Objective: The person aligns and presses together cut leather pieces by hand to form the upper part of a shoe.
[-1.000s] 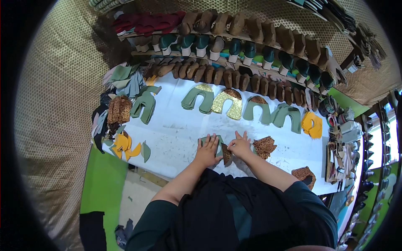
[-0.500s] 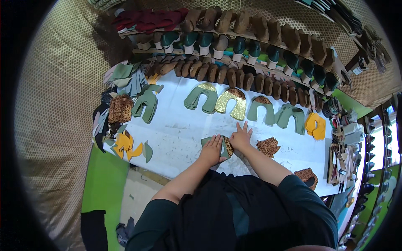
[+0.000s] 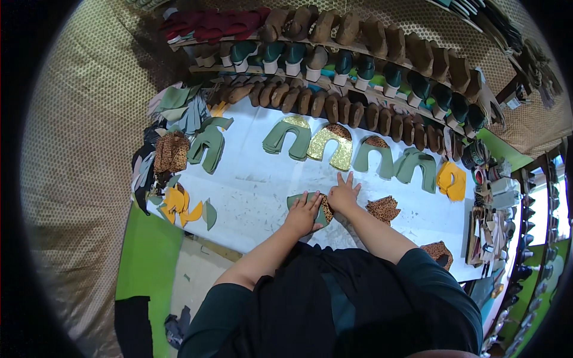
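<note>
Shoe-upper piece [image 3: 294, 201], green with a leopard-print patch [image 3: 326, 210], lay on the desk [image 3: 253, 200] beneath the left hand [image 3: 304, 212], which was spread flat. The patch showed between it and the right hand [image 3: 344, 196], whose fingers were parted; whether its thumb pinched anything could not be told.

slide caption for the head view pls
Left hand spread on a green shoe-upper piece with leopard-print end, right hand close by, at a white worktable before shoe lasts.
</note>
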Available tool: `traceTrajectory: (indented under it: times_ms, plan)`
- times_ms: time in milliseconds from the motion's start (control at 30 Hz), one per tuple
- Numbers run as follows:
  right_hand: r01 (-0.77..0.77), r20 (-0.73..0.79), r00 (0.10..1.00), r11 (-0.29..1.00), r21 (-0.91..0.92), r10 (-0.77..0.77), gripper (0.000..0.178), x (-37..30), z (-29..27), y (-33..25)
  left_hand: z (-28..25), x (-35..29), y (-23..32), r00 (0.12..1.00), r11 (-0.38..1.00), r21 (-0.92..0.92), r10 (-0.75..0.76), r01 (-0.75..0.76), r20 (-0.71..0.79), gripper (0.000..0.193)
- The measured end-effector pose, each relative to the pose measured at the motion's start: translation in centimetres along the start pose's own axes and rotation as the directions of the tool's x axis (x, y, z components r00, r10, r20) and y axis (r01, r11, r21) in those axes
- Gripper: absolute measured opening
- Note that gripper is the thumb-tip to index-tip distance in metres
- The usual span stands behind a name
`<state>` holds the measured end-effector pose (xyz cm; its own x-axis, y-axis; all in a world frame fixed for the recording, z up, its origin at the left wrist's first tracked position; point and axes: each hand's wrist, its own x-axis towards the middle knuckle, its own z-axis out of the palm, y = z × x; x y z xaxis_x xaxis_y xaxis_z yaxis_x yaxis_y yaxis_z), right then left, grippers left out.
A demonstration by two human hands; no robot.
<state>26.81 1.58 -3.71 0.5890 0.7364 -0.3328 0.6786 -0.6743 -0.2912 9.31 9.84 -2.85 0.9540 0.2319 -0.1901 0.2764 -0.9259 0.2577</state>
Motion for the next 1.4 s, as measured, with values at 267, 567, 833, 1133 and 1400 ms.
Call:
traceTrajectory:
  times_ms: [267,567,833,1133,1400]
  plan:
    - [-0.026,0.044,0.999,1.000,-0.014,0.026,0.032,-0.3,-0.7,-0.6,-0.9,0.3,0.5,0.995,0.999,0.020,-0.042,0.040,0.090,0.102]
    - [0.015,0.000,1.000,0.995,0.094,-0.015,0.023,-3.4,-0.6,1.1,-3.0,0.9,1.6,0.966,0.993,0.075,-0.102,0.087,0.236,0.103]
    - [0.018,-0.039,0.999,0.984,0.175,-0.011,0.021,-7.2,0.5,2.0,-1.9,1.2,1.4,0.966,0.993,0.063,-0.113,0.101,0.231,0.104]
    - [0.023,-0.146,0.989,0.957,0.288,0.020,0.018,-8.8,3.5,1.7,-1.7,1.2,1.5,0.965,0.992,0.068,-0.121,0.108,0.231,0.104]
    - [-0.023,-0.107,0.992,0.947,0.321,0.061,0.016,-8.4,3.7,1.6,-3.2,1.2,2.4,0.956,0.987,0.114,-0.140,0.113,0.258,0.104]
